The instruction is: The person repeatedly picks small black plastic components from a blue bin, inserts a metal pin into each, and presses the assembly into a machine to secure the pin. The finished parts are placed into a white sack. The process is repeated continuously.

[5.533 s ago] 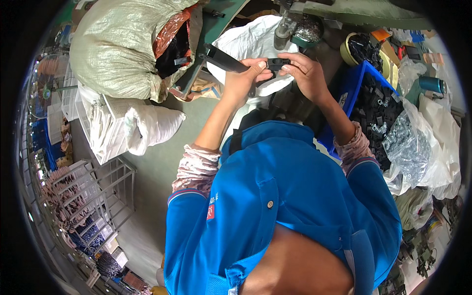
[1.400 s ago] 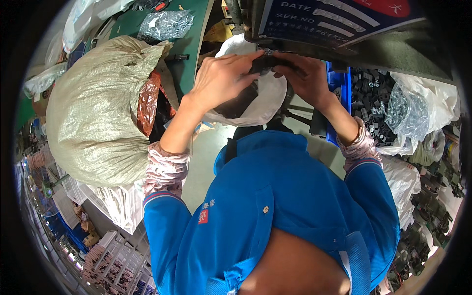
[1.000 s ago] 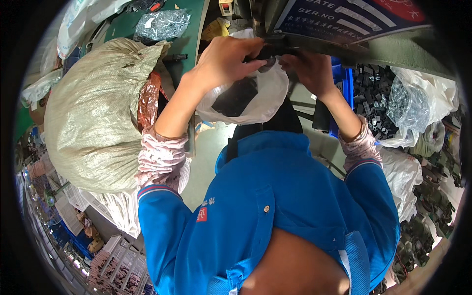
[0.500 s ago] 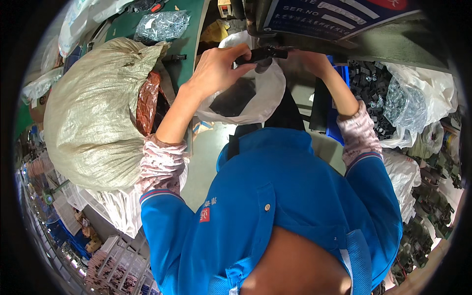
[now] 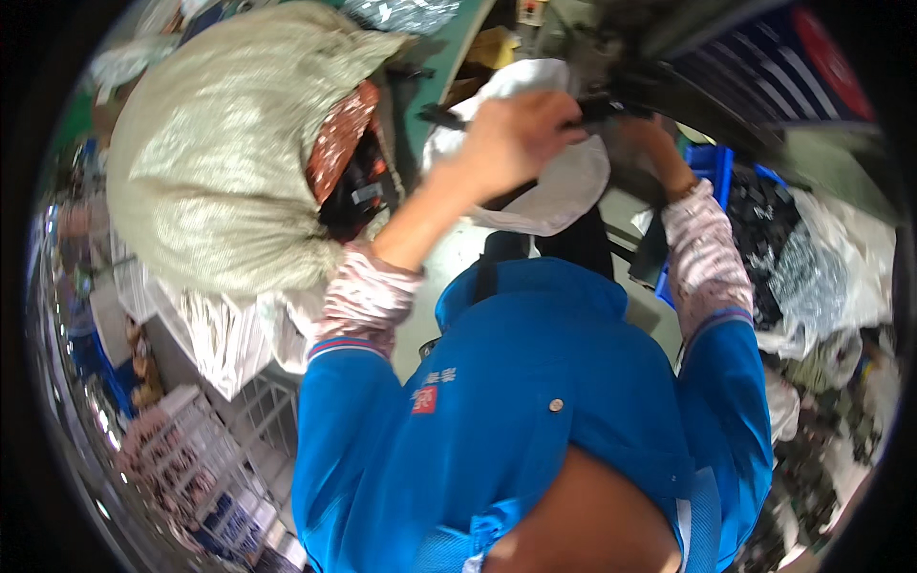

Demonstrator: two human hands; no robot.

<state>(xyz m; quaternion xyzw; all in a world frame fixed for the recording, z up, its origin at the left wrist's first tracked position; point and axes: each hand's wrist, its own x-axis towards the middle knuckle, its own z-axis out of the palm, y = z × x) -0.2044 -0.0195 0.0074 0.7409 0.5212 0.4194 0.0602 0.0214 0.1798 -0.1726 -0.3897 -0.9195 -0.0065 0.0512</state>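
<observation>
My left hand (image 5: 523,136), smeared by motion, is closed above a white bag (image 5: 564,196). A narrow black part (image 5: 441,116) sticks out from its thumbless left side, apparently held in the palm. Past its fingertips another dark piece (image 5: 600,109) lies at the machine's edge; whether the fingers touch it is too blurred to tell. My right hand (image 5: 645,138) is close by on the right, beneath the dark machine body (image 5: 707,48). Its fingers are in shadow and blurred, so their grip is hidden. The white bag's mouth is open below both hands.
A large woven sack (image 5: 210,153) with reddish-brown plastic (image 5: 344,143) at its mouth bulges at left, by a green table (image 5: 458,57). At right stand a blue bin (image 5: 712,172), black parts (image 5: 764,215) and clear plastic bags (image 5: 812,267). A machine plate (image 5: 778,72) overhangs the upper right.
The whole view has shifted, with the sack and bag lying further right. My left hand has closed more, and a black part now juts out on its left side.
</observation>
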